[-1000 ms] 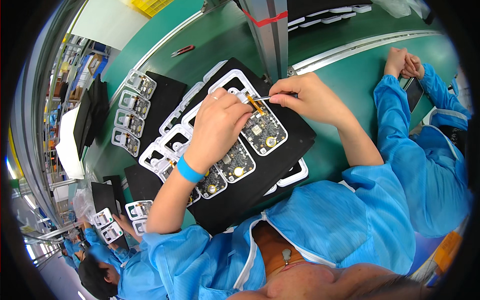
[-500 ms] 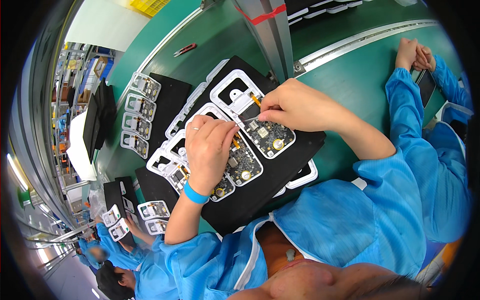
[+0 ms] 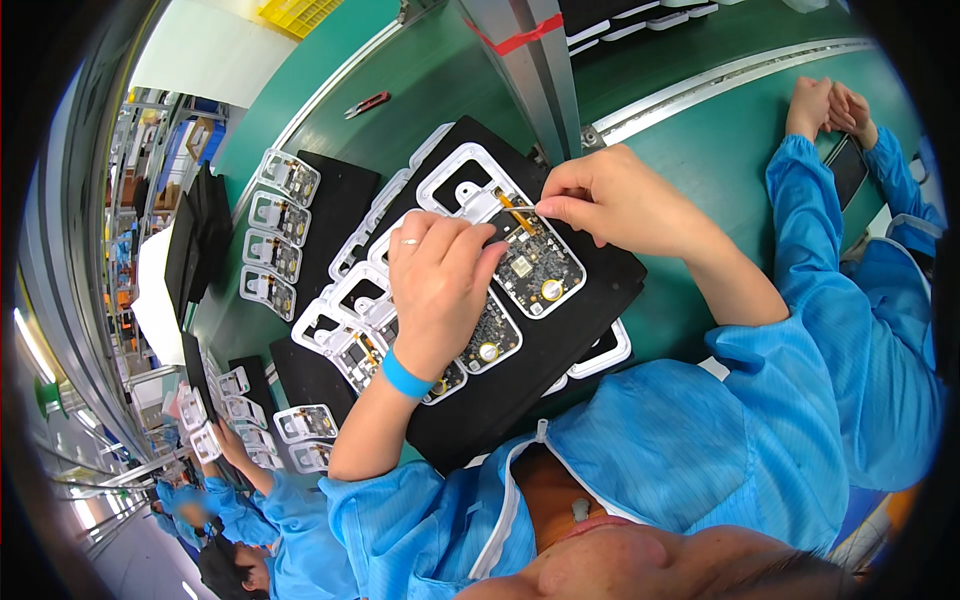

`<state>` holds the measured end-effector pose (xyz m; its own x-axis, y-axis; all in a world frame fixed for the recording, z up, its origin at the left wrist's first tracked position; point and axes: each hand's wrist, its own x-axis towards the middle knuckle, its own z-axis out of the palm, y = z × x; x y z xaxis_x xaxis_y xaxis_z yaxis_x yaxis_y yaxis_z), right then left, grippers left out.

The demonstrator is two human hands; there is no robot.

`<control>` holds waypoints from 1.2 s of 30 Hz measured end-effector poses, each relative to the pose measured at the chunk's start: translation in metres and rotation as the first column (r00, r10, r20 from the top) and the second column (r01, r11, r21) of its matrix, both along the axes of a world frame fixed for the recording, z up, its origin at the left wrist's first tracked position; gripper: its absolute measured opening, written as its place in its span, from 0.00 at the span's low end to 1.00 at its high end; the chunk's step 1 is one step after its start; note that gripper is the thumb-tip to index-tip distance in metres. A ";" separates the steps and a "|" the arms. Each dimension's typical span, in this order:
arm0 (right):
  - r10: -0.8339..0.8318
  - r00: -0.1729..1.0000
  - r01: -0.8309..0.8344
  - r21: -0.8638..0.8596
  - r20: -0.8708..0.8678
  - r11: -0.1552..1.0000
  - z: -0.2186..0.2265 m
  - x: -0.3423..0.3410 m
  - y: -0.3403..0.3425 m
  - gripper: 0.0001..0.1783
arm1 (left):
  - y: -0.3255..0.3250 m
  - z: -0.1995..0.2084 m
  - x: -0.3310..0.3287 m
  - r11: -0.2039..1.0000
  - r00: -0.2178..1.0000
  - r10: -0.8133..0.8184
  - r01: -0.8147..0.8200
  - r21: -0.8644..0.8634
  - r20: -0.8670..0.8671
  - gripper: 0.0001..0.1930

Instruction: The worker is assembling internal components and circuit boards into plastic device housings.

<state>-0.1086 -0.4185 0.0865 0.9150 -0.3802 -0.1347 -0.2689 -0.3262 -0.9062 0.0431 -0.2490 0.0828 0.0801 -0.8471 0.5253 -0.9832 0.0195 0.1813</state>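
A white plastic housing (image 3: pixel 452 166) with a dark circuit board (image 3: pixel 541 262) lies on black foam in front of me. My right hand (image 3: pixel 615 205) pinches a slim metal tool, apparently tweezers (image 3: pixel 524 209), whose tip meets an orange flex cable (image 3: pixel 513 212) on the board. My left hand (image 3: pixel 436 285), with a blue wristband (image 3: pixel 406 374), bends over the housing's left edge. Its fingers are curled, the thumb near the index finger; what lies between them cannot be made out. Under this hand, a second housing with a board (image 3: pixel 497 333) is partly covered.
More housings with boards (image 3: pixel 275 222) line the left side on black foam (image 3: pixel 340 190). Red-handled snips (image 3: pixel 368 104) rest on the green bench. A metal post (image 3: pixel 525 75) rises beyond my hands. Co-workers sit to the right (image 3: pixel 835 230) and lower left (image 3: pixel 300 530).
My right hand and the tweezers have shifted up and right, onto the flex cable. My left hand has moved slightly right and up. More orange cable shows across the board.
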 end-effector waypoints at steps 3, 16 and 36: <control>-0.001 1.000 0.001 -0.023 0.014 1.000 0.000 0.003 0.000 0.13 | -0.007 -0.007 0.002 0.999 0.999 -0.034 0.034 0.015 -0.033 0.11; 0.157 0.987 -0.157 -0.023 0.019 0.987 -0.008 0.005 0.007 0.10 | 0.012 -0.012 0.003 1.000 0.986 -0.003 -0.001 -0.025 -0.167 0.11; 0.144 0.989 -0.142 0.038 -0.034 0.989 -0.008 0.007 0.011 0.11 | 0.011 -0.006 -0.001 1.000 0.977 0.030 -0.030 0.004 -0.209 0.08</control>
